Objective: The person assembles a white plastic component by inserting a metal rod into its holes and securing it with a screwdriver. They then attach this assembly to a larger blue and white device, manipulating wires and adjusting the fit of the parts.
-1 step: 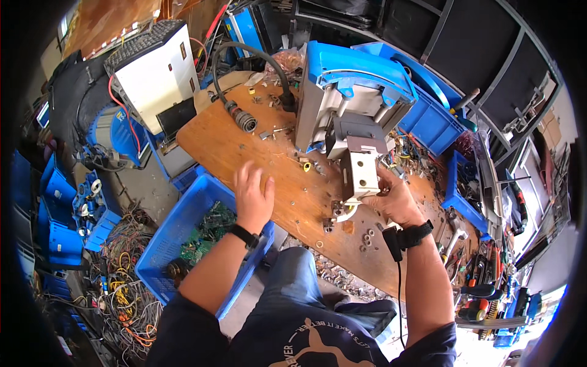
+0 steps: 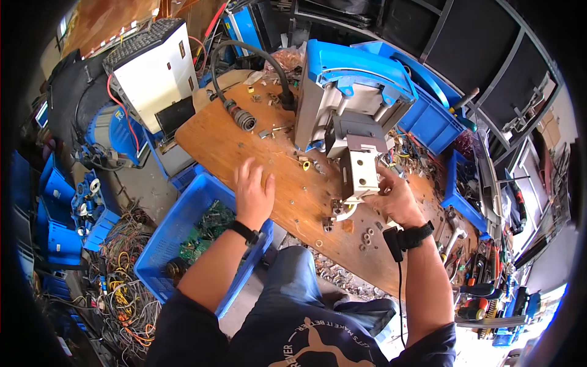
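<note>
The right hand [image 2: 396, 199] grips a pale grey metal block [image 2: 359, 173] on the blue-topped grey machine [image 2: 348, 98]. The left hand [image 2: 252, 191], fingers spread wide, lies flat near the wooden counter's [image 2: 214, 144] near edge.

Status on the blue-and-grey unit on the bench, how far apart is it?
Done: loose screws and washers already lie scattered on the wooden bench. In hand: the right hand grips the pale metal block hanging off the front of the blue-and-grey unit; the left hand rests open on the bench, empty. Left: the block looks attached, and the blue cover is on.
</note>
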The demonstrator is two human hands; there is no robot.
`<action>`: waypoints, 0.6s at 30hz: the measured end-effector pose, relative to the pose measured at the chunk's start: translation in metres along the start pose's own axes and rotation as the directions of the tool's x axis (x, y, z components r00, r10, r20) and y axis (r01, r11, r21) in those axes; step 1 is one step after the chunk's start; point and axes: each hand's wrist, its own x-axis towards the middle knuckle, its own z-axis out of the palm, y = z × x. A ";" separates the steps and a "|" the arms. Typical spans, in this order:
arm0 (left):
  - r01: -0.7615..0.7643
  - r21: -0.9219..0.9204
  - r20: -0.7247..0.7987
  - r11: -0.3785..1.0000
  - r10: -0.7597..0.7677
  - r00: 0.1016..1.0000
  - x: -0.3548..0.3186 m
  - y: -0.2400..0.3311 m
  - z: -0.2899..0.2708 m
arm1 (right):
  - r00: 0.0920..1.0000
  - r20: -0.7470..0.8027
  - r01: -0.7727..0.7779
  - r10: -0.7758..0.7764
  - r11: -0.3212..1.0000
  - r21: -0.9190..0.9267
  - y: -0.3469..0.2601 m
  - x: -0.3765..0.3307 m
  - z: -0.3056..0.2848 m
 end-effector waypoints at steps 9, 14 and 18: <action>-0.073 0.078 0.120 0.994 0.063 0.991 0.009 -0.002 0.027 | 0.948 -0.254 -0.276 0.192 0.893 -0.355 -0.033 -0.079 -0.001; -0.051 0.096 0.111 0.994 0.041 0.993 0.009 -0.006 0.029 | 0.972 -0.228 -0.143 0.062 0.923 -0.356 -0.034 -0.115 0.015; -0.080 0.123 0.126 0.989 0.064 0.990 0.010 -0.008 0.033 | 0.962 -0.269 -0.128 0.034 0.932 -0.339 -0.028 -0.135 0.020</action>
